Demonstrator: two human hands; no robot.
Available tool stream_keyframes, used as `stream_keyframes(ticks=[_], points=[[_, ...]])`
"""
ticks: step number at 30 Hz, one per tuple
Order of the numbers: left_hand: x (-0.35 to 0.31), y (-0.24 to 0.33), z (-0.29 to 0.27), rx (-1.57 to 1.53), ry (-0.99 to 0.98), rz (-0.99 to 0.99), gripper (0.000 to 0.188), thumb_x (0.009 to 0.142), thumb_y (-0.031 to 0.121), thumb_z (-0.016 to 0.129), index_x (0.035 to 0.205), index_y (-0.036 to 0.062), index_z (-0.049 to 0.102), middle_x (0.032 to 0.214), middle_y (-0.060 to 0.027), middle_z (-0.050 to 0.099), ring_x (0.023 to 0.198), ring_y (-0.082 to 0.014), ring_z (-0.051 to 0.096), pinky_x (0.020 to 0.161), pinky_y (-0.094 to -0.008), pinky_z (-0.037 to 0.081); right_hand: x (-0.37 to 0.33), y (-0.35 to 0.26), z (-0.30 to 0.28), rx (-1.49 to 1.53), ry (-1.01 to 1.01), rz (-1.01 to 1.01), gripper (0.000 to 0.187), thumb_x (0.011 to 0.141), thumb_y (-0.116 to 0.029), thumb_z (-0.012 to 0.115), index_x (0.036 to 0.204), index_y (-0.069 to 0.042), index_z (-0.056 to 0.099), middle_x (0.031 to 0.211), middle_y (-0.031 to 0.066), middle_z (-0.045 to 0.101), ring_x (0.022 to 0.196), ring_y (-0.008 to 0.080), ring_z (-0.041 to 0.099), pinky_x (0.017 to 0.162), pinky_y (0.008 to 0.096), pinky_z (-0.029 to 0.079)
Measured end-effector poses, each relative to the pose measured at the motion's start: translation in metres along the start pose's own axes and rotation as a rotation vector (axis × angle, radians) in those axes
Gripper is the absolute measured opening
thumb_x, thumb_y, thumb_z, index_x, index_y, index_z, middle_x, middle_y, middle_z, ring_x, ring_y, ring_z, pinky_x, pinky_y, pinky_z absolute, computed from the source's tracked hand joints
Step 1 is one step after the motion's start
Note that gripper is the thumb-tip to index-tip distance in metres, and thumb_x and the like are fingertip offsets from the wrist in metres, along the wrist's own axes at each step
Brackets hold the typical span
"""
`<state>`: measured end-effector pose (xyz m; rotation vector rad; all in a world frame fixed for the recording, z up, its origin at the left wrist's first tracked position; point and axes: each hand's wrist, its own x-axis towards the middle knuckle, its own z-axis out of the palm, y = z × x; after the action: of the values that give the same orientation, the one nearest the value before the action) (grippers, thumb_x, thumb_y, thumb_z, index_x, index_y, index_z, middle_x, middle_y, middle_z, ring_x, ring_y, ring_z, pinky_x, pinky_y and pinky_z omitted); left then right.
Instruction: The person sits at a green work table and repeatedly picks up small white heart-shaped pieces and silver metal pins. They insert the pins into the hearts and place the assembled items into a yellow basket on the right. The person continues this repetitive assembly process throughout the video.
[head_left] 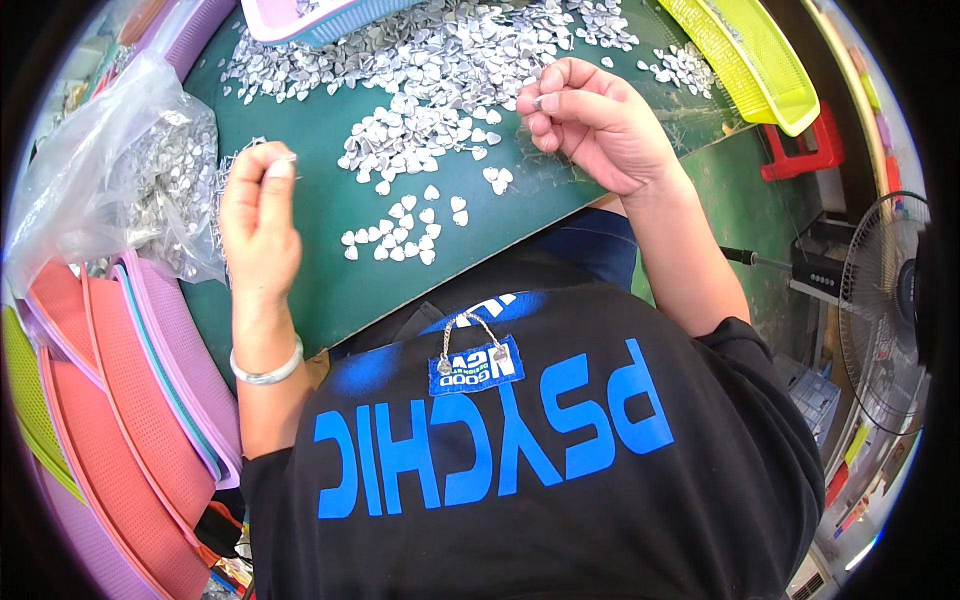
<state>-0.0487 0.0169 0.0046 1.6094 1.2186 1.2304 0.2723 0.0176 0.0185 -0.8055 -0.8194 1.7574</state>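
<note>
My left hand [262, 215] is closed in a pinch over the left part of the green table. A tiny pale bit shows at its thumb tip, too small to make out. Beside that hand lies a heap of thin silver pieces [228, 165], partly hidden behind it. Over the table's right part, my right hand [590, 120] pinches a small silver piece [538, 103] between thumb and forefinger. Between the hands lie small silver hearts: a dense heap [410, 140], with several loose hearts [398, 232] scattered closer to me.
A larger heap of hearts [440, 55] spreads across the back, below a pink-and-blue basket [330, 25]. To the left are a clear plastic bag [150, 150] of silver pieces and stacked coloured baskets [130, 400]. A lime basket [755, 65], red stool [808, 145] and fan [885, 300] stand right.
</note>
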Motion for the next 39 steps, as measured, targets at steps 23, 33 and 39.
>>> stream_keyframes(ticks=[23, 33, 39], points=[[0.001, -0.024, -0.065, 1.054, 0.230, 0.050, 0.013, 0.086, 0.011, 0.060, 0.097, 0.0036, 0.064, 0.091, -0.0134, 0.064, 0.081, -0.0307, 0.062, 0.073, -0.0389, 0.049, -0.004, 0.008, 0.016, -1.567, -0.151, -0.367, 0.012, 0.080, -0.014, 0.060, 0.086, -0.008, 0.069, 0.084, 0.0113, 0.066, 0.085, 0.0314, 0.064, 0.074, 0.0412, 0.051], [-0.003, 0.014, -0.003, 0.686, -0.024, 0.269, 0.015, 0.086, 0.001, 0.061, 0.100, 0.0025, 0.068, 0.091, -0.0101, 0.062, 0.084, -0.0215, 0.060, 0.077, -0.0315, 0.048, -0.027, 0.012, 0.013, -1.548, -0.156, -0.453, 0.010, 0.079, -0.012, 0.067, 0.089, -0.007, 0.069, 0.080, 0.0077, 0.063, 0.078, 0.0292, 0.062, 0.066, 0.0385, 0.049], [-0.016, 0.040, 0.056, 0.532, -0.405, 0.366, 0.026, 0.078, -0.002, 0.064, 0.103, 0.0059, 0.069, 0.093, -0.0102, 0.056, 0.087, -0.0271, 0.057, 0.077, -0.0342, 0.047, -0.024, 0.014, 0.014, -1.610, -0.169, -0.431, 0.010, 0.081, -0.016, 0.067, 0.086, -0.008, 0.067, 0.079, 0.0070, 0.063, 0.077, 0.0288, 0.062, 0.065, 0.0392, 0.049]])
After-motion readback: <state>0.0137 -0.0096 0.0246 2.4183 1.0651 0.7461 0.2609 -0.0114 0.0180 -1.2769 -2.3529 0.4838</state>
